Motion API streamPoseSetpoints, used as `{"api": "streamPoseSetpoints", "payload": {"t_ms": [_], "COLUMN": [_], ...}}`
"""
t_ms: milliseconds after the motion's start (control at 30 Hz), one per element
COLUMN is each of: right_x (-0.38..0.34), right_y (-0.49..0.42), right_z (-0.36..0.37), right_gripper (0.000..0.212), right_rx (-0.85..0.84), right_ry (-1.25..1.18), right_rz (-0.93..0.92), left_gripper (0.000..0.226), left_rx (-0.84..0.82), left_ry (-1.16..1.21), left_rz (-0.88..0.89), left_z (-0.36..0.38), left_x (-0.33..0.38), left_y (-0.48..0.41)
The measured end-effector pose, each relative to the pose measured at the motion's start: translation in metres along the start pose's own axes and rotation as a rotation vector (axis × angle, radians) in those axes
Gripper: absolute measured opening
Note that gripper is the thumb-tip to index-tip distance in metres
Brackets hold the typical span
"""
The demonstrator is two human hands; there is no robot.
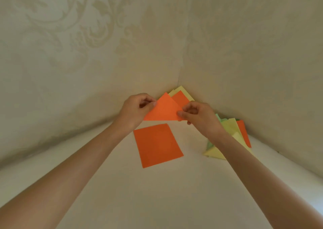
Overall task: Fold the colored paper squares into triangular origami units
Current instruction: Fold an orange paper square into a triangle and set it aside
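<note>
— What's nearest on your feed?
— I see an orange square (157, 145) lying flat on the table (157, 199), centre frame.
— The hands?
— Just above it, the left hand (136, 109) and right hand (201, 117) each pinch a side of an orange triangle (164, 110).
— Beyond?
— A paper pile (232, 129) at right, and more sheets (181, 90) in the corner.

1. The folded triangle (164, 109) was plain bright orange.
2. The flat square (157, 145) was orange too, on an off-white table (157, 202).
3. The right-hand pile (230, 125) mixed pale yellow, light green and orange.
4. The wall (70, 27) was beige with faint floral scrolls.
</note>
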State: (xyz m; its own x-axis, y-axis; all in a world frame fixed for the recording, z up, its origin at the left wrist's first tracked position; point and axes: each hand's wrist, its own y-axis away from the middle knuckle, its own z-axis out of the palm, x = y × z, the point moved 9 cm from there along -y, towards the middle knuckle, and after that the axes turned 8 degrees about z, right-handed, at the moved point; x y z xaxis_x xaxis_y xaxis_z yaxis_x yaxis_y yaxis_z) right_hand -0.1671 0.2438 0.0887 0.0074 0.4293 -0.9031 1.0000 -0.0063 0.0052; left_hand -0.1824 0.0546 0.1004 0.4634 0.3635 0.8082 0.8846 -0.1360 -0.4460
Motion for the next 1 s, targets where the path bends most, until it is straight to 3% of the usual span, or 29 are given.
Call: {"api": "streamPoseSetpoints", "payload": {"t_ms": [100, 233, 333, 400, 500, 600, 700, 767, 833, 1000], "right_x": [0.015, 0.053, 0.071, 0.075, 0.069, 0.041, 0.022, 0.029, 0.040, 0.047], "right_y": [-0.037, -0.082, -0.101, -0.108, -0.111, -0.105, -0.094, -0.084, -0.083, -0.098], "right_z": [-0.008, -0.015, -0.023, -0.026, -0.021, -0.012, 0.017, 0.037, 0.040, 0.034], "right_gripper": [0.015, 0.010, 0.021, 0.023, 0.016, 0.022, 0.042, 0.040, 0.037, 0.033], "right_rx": [0.057, 0.076, 0.165, 0.213, 0.262, 0.360, 0.169, -0.027, -0.065, -0.009], "right_ry": [0.098, 0.181, 0.389, 0.471, 0.663, 0.968, 1.078, 1.138, 1.158, 1.112], "right_rz": [0.005, 0.173, 0.226, 0.238, 0.203, -0.033, -0.330, -0.418, -0.390, -0.261], "left_gripper": [0.009, 0.018, 0.023, 0.021, 0.021, 0.038, 0.037, 0.058, 0.073, 0.045], "left_rx": [0.018, -0.016, -0.017, -0.022, -0.089, -0.295, -0.370, -0.367, -0.367, -0.420], "left_ry": [0.011, 0.023, -0.016, -0.182, -0.568, -0.739, -0.816, -0.828, -0.814, -0.791], "left_rz": [-0.033, -0.174, -0.194, -0.112, 0.229, 0.316, 0.319, 0.298, 0.279, 0.135], "left_z": [0.018, 0.049, 0.067, 0.073, 0.086, 0.104, 0.106, 0.103, 0.100, 0.104], "left_x": [-0.024, -0.070, -0.091, -0.092, -0.063, -0.057, -0.060, -0.058, -0.056, -0.062], "left_y": [-0.032, -0.060, -0.074, -0.079, -0.076, -0.066, -0.059, -0.054, -0.050, -0.049]}}
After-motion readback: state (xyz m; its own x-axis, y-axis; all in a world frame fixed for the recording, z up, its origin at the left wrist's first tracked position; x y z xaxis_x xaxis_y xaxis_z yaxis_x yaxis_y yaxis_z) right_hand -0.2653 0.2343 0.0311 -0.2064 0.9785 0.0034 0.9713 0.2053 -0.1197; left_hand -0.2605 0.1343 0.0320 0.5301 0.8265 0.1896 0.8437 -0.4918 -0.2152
